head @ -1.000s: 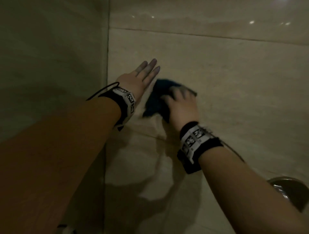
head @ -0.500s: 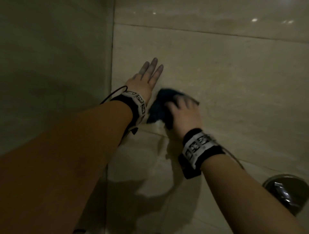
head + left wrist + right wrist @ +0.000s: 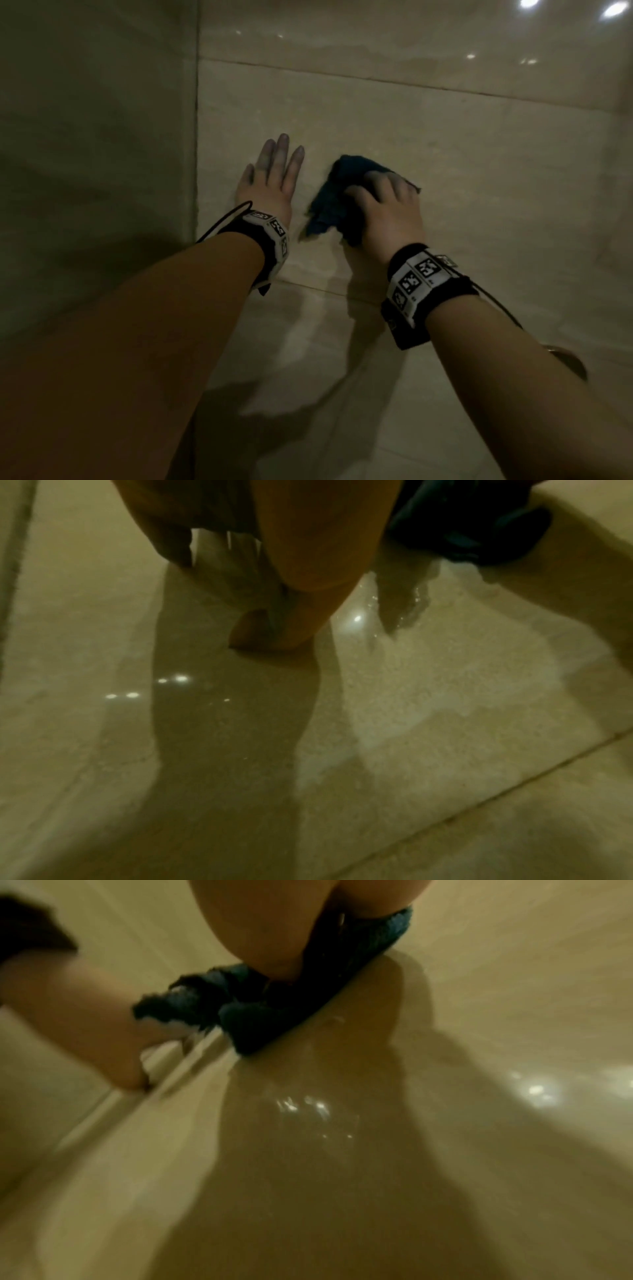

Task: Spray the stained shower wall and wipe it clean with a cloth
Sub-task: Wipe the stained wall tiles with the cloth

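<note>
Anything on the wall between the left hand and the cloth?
Nothing: the head view shows only a bare strip of shower wall between the flat left hand and the dark cloth under the right hand.

A dim bathroom shower corner: glossy beige wall tiles (image 3: 445,144) with grout lines, a round metal fitting (image 3: 568,363) lower right.

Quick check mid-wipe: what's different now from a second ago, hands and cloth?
Little. The right hand still presses the dark blue cloth on the shower wall; any wiping shift is slight, and the camera moved too. The left hand stays flat on the wall, fingers straight, beside the cloth. Nothing was picked up or released.
</note>
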Demonstrator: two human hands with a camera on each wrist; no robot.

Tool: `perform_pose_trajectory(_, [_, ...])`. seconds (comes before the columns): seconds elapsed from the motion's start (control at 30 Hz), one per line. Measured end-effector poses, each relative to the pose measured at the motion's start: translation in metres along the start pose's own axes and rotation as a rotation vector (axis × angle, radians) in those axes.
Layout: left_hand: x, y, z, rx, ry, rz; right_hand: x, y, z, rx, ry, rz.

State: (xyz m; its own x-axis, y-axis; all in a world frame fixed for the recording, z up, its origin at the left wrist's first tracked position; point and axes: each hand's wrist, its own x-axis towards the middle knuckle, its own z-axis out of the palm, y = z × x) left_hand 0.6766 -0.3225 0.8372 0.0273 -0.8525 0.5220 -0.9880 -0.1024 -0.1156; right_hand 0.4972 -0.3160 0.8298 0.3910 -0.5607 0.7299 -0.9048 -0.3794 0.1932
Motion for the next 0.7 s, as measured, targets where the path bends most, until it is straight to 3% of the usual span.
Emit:
perform_pose_trajectory(0.23, [0.003, 0.003, 0.004, 0.076, 0.008, -0.026, 0.059, -0.01, -0.026, -0.012, 0.144, 0.092])
perform_pose_trajectory(0.4, [0.007, 0.006, 0.009, 0.133, -0.002, -0.058, 0.06, -0.019, -0.013, 0.033, 0.271, 0.152])
perform_pose_trajectory(0.53, [0.007, 0.006, 0.011, -0.015, 0.063, -0.07, 0.035, -0.026, 0.012, -0.008, 0.224, 0.102])
perform_pose_trajectory(0.7, [0.006, 0.007, 0.009, -0.045, 0.007, -0.062, 0.007, -0.033, 0.031, -0.027, 0.151, 0.072])
